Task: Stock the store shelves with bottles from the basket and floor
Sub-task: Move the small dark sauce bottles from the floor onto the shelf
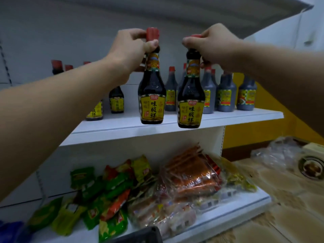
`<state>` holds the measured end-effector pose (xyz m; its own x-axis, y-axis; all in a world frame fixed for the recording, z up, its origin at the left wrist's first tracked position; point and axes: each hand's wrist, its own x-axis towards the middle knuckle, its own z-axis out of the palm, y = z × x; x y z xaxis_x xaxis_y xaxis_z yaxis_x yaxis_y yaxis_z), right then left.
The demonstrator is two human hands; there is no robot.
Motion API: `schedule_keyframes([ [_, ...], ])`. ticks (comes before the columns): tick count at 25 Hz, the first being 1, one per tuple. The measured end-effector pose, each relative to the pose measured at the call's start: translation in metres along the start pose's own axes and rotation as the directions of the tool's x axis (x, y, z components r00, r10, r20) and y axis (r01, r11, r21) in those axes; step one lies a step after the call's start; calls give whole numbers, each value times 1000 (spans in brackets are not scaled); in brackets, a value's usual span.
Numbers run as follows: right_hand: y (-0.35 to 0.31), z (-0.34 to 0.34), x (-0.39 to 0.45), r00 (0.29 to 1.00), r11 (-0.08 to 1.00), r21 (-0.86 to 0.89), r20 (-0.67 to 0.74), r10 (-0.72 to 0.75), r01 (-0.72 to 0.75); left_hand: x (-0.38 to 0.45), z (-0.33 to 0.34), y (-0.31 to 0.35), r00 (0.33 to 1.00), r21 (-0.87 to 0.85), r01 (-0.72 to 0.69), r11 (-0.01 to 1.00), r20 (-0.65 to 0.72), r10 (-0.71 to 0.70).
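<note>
A: Middle shelf (175, 127), front edge, left to right?

B: White lip, running up toward the right. Behind it at the left, two small dark bottles with yellow labels (116, 100), partly hidden by the left forearm. More red caps (57, 64) show farther back on the left. Bare white board lies between those and the grey squeeze bottles (226, 93) grouped at the right. Open board also runs along the front, under both held bottles.

A: Left hand?

B: Left hand (129, 48) closed around the neck of the left soy sauce bottle (152, 95), just under its red cap. The bottle hangs upright over the shelf front; whether its base touches the board I cannot tell.

A: Right hand?

B: Right hand (215, 44) gripping the right soy sauce bottle (191, 100) at cap and neck. Upright, base at the shelf lip and slightly lower in view than its neighbour. The two bottles are just beside each other, not touching.

A: Below?

B: Lower shelf (236, 206) heaped with green snack packets (91, 186) on the left and clear-wrapped orange packs (192, 174) on the right. Plastic wrap (280, 155) lies on the floor at far right.
</note>
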<state>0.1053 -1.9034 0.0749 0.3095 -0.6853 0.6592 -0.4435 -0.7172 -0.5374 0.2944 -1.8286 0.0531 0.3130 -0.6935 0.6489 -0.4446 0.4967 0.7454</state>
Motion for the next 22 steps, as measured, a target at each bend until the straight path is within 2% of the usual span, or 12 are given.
schedule_keyframes([
  [6,-9,52,44,997,998,66,74,19,-24,28,-30,-53,987,18,33,999,-160,-30],
  [9,-12,78,59,986,999,21,160,38,-42,35,-33,-79,982,91,-3,996,-188,21],
  [16,0,125,77,974,983,144,214,80,-112,55,-36,-113,977,185,40,982,-212,0],
  [18,4,134,83,968,976,176,238,85,-129,54,-33,-121,986,239,43,970,-169,-2],
  [22,11,147,91,967,960,228,228,110,-163,36,-34,-162,992,218,82,973,73,-100],
])
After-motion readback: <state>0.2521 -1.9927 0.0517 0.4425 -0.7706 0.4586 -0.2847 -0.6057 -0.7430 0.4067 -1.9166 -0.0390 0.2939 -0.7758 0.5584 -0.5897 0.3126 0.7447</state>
